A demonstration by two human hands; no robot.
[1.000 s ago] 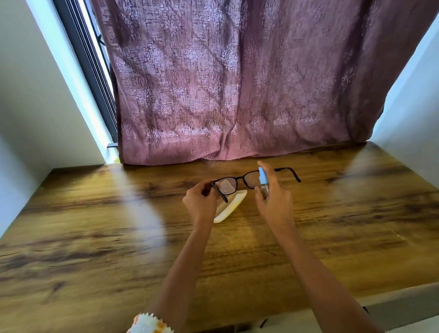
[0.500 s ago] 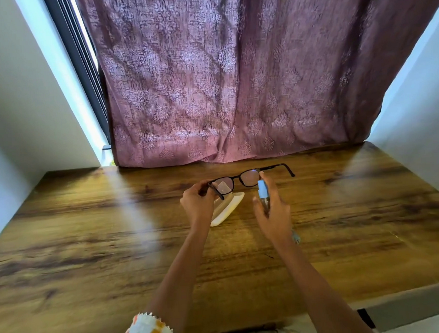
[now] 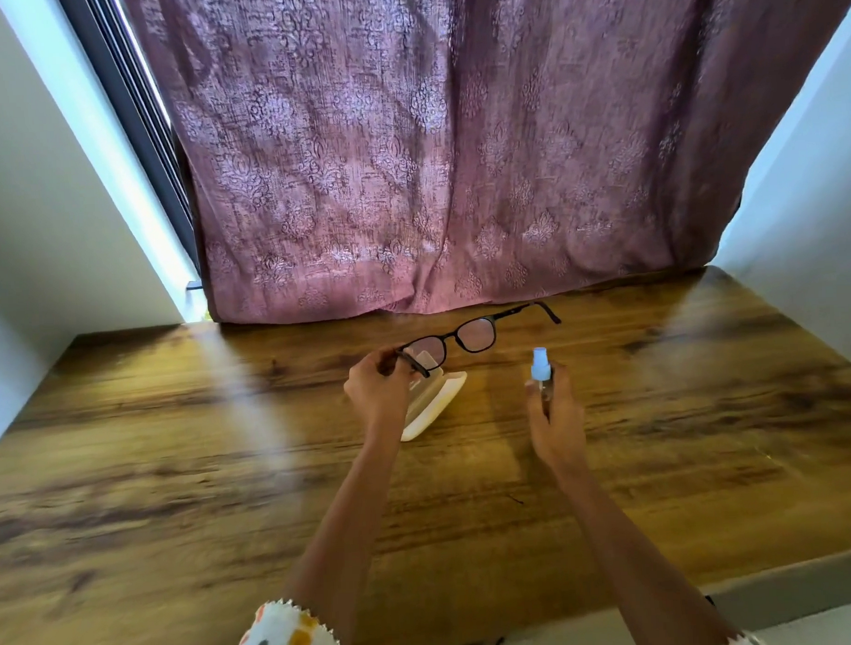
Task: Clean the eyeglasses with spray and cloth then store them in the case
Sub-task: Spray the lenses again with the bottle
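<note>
My left hand (image 3: 375,389) pinches the black-framed eyeglasses (image 3: 467,337) by their left temple hinge and holds them above the table with both arms unfolded. My right hand (image 3: 554,416) grips a small spray bottle (image 3: 541,366) with a light blue nozzle, upright, to the right of the glasses and apart from them. The white eyeglass case (image 3: 436,401) lies open on the table under the left lens, partly hidden by my left hand. A pale folded piece, perhaps the cloth, shows inside it.
The wooden table (image 3: 178,475) runs wide to both sides. A mauve patterned curtain (image 3: 432,153) hangs at its far edge. White walls close in on the left and right. The table's near edge runs across the lower right.
My right hand with the spray bottle has drawn back from the lenses, down and to the right. The glasses are held a little higher and farther away.
</note>
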